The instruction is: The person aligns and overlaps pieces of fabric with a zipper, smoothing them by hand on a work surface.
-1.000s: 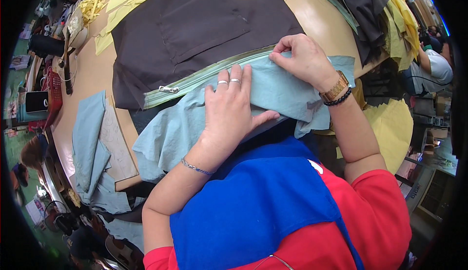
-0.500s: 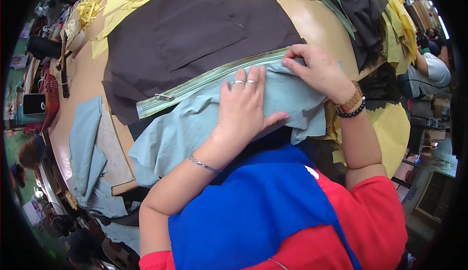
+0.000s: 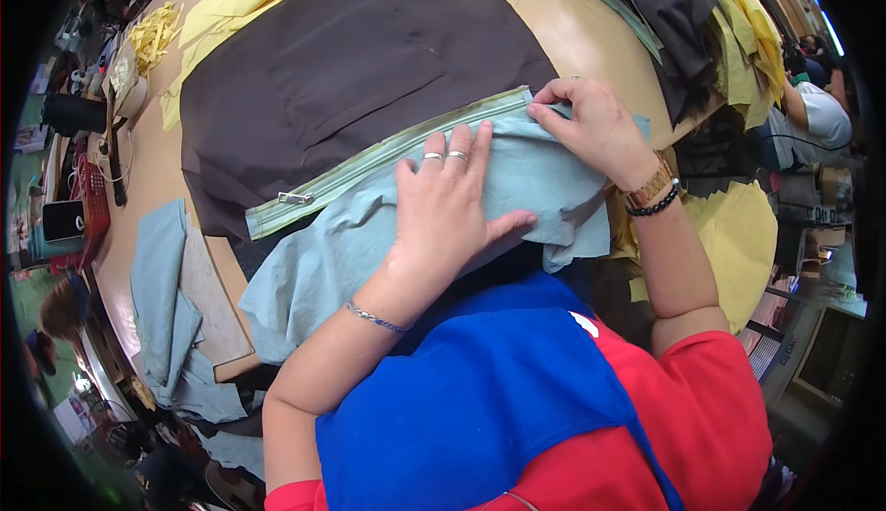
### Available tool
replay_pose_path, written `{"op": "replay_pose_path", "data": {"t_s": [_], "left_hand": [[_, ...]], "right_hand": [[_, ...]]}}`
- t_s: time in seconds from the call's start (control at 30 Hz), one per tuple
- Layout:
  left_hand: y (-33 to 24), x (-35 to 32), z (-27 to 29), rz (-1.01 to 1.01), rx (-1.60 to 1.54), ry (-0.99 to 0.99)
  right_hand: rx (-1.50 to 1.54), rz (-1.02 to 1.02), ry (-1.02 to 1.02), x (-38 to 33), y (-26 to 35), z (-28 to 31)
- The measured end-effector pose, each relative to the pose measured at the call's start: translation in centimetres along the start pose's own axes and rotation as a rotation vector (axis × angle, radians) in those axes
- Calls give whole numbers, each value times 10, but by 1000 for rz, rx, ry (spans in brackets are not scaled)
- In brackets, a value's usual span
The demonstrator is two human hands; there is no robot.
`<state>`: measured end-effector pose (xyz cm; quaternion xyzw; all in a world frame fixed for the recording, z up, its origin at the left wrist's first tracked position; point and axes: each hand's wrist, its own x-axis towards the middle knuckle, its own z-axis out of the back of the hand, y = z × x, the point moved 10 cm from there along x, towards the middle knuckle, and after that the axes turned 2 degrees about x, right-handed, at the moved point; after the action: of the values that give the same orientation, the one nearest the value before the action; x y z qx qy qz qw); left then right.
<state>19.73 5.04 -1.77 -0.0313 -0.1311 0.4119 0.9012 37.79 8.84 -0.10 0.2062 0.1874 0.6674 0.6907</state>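
A long pale green zipper (image 3: pixel 388 165) runs slantwise along the near edge of a large dark panel of cloth (image 3: pixel 360 49). Its metal slider (image 3: pixel 295 198) is near the left end. Light blue cloth (image 3: pixel 323 243) lies along the zipper's near side, wrinkled and hanging toward me. My left hand (image 3: pixel 445 192) rests flat on this cloth, fingers spread, fingertips at the zipper's edge. At the zipper's right end, my right hand (image 3: pixel 595 128) pinches with thumb and forefinger; how much cloth is caught with the zipper is hidden.
Folded light blue cloth (image 3: pixel 159 299) hangs over the table's left edge. Yellow cloth (image 3: pixel 235 3) and yellow scraps (image 3: pixel 155 36) lie at the far left. Dark pieces with zippers (image 3: pixel 660 22) are piled far right. A person in a white top (image 3: pixel 821 128) sits beyond.
The whole view has shifted a little, with the cloth and zipper now slightly farther left. More of the zipper's right end shows beside my right fingertips. Both hands keep nearly the same pose.
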Motion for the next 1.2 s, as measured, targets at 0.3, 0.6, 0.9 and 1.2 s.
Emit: {"op": "replay_pose_path", "data": {"t_s": [0.3, 0.6, 0.9, 1.2], "left_hand": [[-2, 1, 1, -12, 3, 7], [-2, 4, 1, -13, 13, 9], [-3, 3, 1, -14, 2, 0], [-1, 3, 2, 6, -38, 19]], "right_hand": [[-21, -70, -3, 1, -2, -3], [108, -80, -12, -1, -15, -5], [143, -75, -50, -2, -19, -6], [283, -283, 330, 33, -63, -34]]}}
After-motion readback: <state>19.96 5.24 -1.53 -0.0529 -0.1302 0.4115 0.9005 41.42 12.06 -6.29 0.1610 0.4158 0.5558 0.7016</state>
